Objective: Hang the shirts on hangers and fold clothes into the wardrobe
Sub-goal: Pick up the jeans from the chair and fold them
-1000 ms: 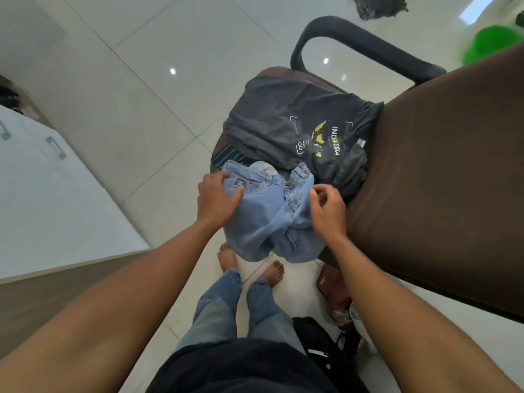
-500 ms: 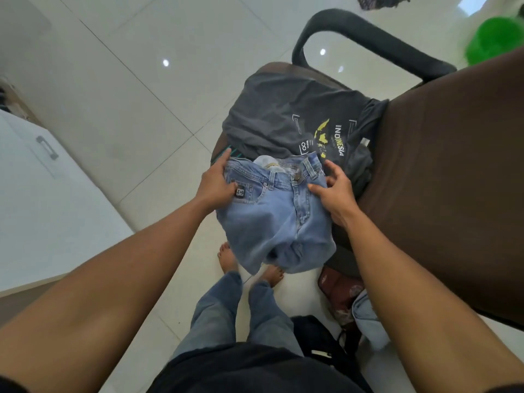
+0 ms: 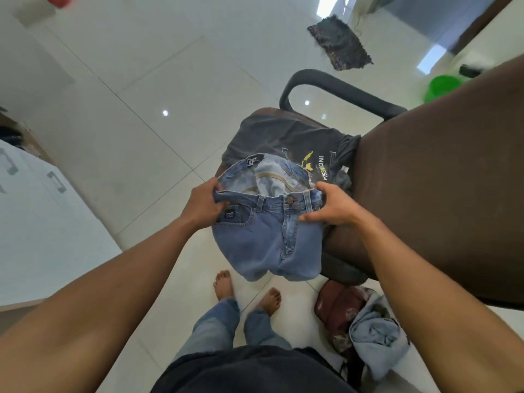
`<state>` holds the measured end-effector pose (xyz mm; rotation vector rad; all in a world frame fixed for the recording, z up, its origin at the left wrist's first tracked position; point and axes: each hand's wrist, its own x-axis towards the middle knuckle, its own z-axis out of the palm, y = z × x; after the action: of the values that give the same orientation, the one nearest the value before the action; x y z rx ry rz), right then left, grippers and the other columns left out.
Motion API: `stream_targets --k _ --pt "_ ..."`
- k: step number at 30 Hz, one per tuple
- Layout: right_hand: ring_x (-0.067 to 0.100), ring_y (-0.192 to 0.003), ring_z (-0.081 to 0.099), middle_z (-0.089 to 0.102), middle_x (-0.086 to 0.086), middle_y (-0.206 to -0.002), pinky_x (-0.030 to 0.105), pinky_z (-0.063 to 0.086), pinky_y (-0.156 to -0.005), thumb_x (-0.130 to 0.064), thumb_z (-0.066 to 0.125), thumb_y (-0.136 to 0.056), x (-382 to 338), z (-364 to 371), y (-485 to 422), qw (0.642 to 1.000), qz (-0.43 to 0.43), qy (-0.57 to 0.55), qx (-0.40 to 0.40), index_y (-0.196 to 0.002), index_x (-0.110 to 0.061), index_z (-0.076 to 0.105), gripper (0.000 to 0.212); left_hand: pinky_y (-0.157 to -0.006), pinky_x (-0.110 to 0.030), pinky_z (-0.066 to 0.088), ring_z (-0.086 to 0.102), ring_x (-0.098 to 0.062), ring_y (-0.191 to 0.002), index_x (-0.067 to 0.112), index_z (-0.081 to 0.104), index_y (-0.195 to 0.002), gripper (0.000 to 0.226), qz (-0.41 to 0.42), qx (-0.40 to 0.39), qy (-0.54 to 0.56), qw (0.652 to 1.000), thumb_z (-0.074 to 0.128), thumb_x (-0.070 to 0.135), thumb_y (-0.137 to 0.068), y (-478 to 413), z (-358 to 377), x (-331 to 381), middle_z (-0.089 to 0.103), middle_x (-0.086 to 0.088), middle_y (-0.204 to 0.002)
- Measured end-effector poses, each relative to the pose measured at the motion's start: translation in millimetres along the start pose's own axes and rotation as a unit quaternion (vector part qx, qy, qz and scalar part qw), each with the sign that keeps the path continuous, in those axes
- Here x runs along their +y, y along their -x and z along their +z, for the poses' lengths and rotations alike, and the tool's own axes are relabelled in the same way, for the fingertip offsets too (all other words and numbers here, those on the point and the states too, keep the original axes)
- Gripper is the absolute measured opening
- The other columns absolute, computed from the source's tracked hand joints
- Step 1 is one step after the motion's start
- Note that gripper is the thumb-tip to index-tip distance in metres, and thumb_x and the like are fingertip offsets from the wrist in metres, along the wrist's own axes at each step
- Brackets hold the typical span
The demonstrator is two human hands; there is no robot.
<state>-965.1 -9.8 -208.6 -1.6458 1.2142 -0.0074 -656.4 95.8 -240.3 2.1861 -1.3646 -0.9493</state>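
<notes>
A pair of light blue jeans (image 3: pixel 263 239) hangs in front of me, waistband up and open, legs bunched below. My left hand (image 3: pixel 202 205) grips the waistband's left side at the pocket. On the waistband's right side my right hand (image 3: pixel 330 207) holds the belt loop area. Behind the jeans a dark grey T-shirt (image 3: pixel 286 140) with a yellow print lies flat on the seat of a brown chair (image 3: pixel 442 171).
The chair's black armrest (image 3: pixel 334 87) arches beyond the T-shirt. A white cabinet (image 3: pixel 37 222) with handles stands at the left. On the tiled floor lie a dark rag (image 3: pixel 338 46), a green tub (image 3: pixel 442 86), and by my bare feet a maroon bag (image 3: pixel 337 310) with light blue cloth (image 3: pixel 377 336).
Both hands have lifted the jeans off the chair seat and spread the waistband open. The view has tilted up, showing more floor.
</notes>
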Motion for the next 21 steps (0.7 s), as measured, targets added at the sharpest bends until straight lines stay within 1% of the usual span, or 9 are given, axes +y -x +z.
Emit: stream_targets --k 3,5,7,9,12,14,15,17,21 --pt "0.023 -0.094 0.073 0.076 0.005 -0.1 0.045 0.062 -0.078 -0.024 0.095 -0.063 2 -9 18 0.999 0.033 0.006 -0.005 -0.099 -0.016 0.072 0.043 -0.054 -0.029 0.043 0.053 -0.018 -0.069 0.02 0.05 -0.082 0.021 0.024 0.013 0.003 1.0 0.067 0.01 -0.087 10 -12 3 0.063 -0.006 -0.086" --pt "0.018 -0.096 0.068 0.069 -0.001 -0.108 0.039 0.058 -0.082 -0.046 0.096 -0.054 3 -18 28 0.995 0.013 0.094 -0.001 -0.085 -0.012 0.074 0.051 -0.054 -0.028 0.042 0.052 -0.017 -0.068 0.022 0.048 -0.081 0.023 0.048 0.021 0.007 0.999 0.066 0.009 -0.088 15 -23 11 0.061 -0.002 -0.082" --pt "0.017 -0.08 0.061 0.064 -0.001 -0.093 0.037 0.05 -0.069 -0.055 0.094 -0.047 4 -26 38 0.987 -0.006 0.159 0.017 -0.065 -0.009 0.058 0.061 -0.054 -0.026 0.04 0.049 -0.013 -0.066 0.023 0.047 -0.082 0.025 0.076 0.026 0.01 0.997 0.065 0.006 -0.089 18 -35 23 0.058 -0.001 -0.08" --pt "0.016 -0.066 0.048 0.055 0.001 -0.074 0.033 0.039 -0.058 -0.045 0.096 -0.051 2 -32 49 0.982 -0.014 0.182 0.045 -0.061 -0.014 0.046 0.06 -0.054 -0.025 0.04 0.048 -0.011 -0.065 0.022 0.048 -0.083 0.025 0.104 0.034 0.006 0.994 0.065 0.004 -0.089 19 -46 36 0.058 -0.002 -0.08" --pt "0.011 -0.081 0.059 0.065 -0.008 -0.085 0.022 0.041 -0.065 -0.036 0.095 -0.059 -8 -36 67 0.979 -0.04 0.194 0.048 -0.081 -0.019 0.069 0.038 -0.055 -0.027 0.042 0.05 -0.016 -0.066 0.02 0.05 -0.086 0.023 0.132 0.042 -0.005 0.99 0.065 0.002 -0.087 18 -56 50 0.059 -0.005 -0.082" --pt "0.007 -0.1 0.061 0.064 -0.017 -0.108 0.016 0.043 -0.081 -0.033 0.092 -0.065 -17 -37 77 0.973 -0.055 0.225 0.01 -0.117 -0.029 0.071 0.057 -0.058 -0.033 0.047 0.054 -0.024 -0.07 0.021 0.05 -0.086 0.024 0.146 0.041 -0.009 0.988 0.064 0.001 -0.086 16 -61 58 0.062 -0.008 -0.085" --pt "0.006 -0.102 0.061 0.063 -0.018 -0.112 0.019 0.046 -0.085 -0.035 0.092 -0.065 -20 -38 82 0.968 -0.047 0.245 0.001 -0.124 -0.03 0.068 0.063 -0.06 -0.037 0.05 0.056 -0.028 -0.072 0.022 0.05 -0.086 0.024 0.151 0.04 -0.011 0.988 0.063 0.001 -0.085 16 -62 62 0.062 -0.009 -0.085" --pt "0.009 -0.091 0.065 0.068 -0.014 -0.102 0.028 0.055 -0.08 -0.047 0.091 -0.06 -19 -44 91 0.956 -0.017 0.292 0.008 -0.108 -0.028 0.073 0.055 -0.062 -0.042 0.053 0.059 -0.032 -0.076 0.021 0.051 -0.087 0.024 0.161 0.043 -0.015 0.986 0.062 0.0 -0.085 13 -66 70 0.063 -0.009 -0.086" --pt "0.017 -0.07 0.063 0.068 -0.002 -0.076 0.04 0.054 -0.065 -0.066 0.082 -0.062 6 -61 109 0.954 0.044 0.291 0.063 -0.079 -0.02 0.073 0.05 -0.063 -0.03 0.051 0.061 -0.028 -0.08 0.02 0.054 -0.089 0.023 0.185 0.057 -0.018 0.981 0.065 0.0 -0.084 -2 -77 81 0.063 -0.005 -0.088"
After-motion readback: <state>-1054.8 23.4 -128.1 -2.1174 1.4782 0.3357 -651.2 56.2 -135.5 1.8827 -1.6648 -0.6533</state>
